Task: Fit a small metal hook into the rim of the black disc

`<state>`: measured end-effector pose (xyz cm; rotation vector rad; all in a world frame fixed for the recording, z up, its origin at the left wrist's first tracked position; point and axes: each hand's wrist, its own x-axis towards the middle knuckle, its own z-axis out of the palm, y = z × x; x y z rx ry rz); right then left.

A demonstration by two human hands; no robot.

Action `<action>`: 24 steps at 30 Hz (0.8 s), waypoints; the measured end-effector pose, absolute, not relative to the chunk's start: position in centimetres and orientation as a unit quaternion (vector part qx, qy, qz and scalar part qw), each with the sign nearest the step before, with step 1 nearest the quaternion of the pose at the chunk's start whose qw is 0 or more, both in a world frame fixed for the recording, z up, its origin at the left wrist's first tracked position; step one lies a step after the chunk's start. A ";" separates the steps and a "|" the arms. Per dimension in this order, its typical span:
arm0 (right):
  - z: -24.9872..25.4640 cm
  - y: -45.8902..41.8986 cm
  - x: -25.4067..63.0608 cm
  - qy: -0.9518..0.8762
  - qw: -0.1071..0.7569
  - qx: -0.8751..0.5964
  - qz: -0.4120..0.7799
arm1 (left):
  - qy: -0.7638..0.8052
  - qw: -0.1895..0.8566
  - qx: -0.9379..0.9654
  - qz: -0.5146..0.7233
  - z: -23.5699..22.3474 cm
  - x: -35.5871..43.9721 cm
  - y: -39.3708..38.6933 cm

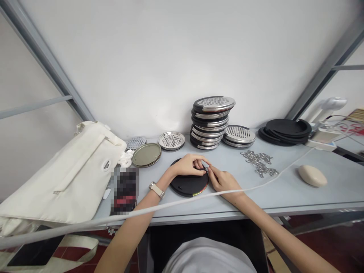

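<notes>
We can read no words with certainty: the oval label on a cream fabric bag carries dark lettering in two short lines, too small for us to decipher, while red marks near the right edge blur beyond our reading.

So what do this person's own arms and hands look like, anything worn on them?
The forearms are bare, with no sleeves in view. The left hand and right hand are ungloved. On the left wrist is a wristwatch with a cream strap and metallic case; the right wrist shows none.
</notes>
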<state>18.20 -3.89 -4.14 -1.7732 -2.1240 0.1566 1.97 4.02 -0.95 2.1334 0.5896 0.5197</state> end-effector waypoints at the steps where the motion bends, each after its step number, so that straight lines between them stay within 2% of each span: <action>1: -4.1 -3.9 18.1 -0.752 0.178 -0.632 0.055 | 0.236 0.418 0.852 0.208 -0.9 1.9 4.0; 13: -4.6 -3.7 18.4 -0.769 0.159 -0.618 0.037 | 0.218 0.444 0.844 0.206 -0.6 2.0 3.1; 24: -4.1 -3.9 18.4 -0.761 0.180 -0.618 0.084 | 0.229 0.435 0.842 0.221 -1.1 1.9 3.3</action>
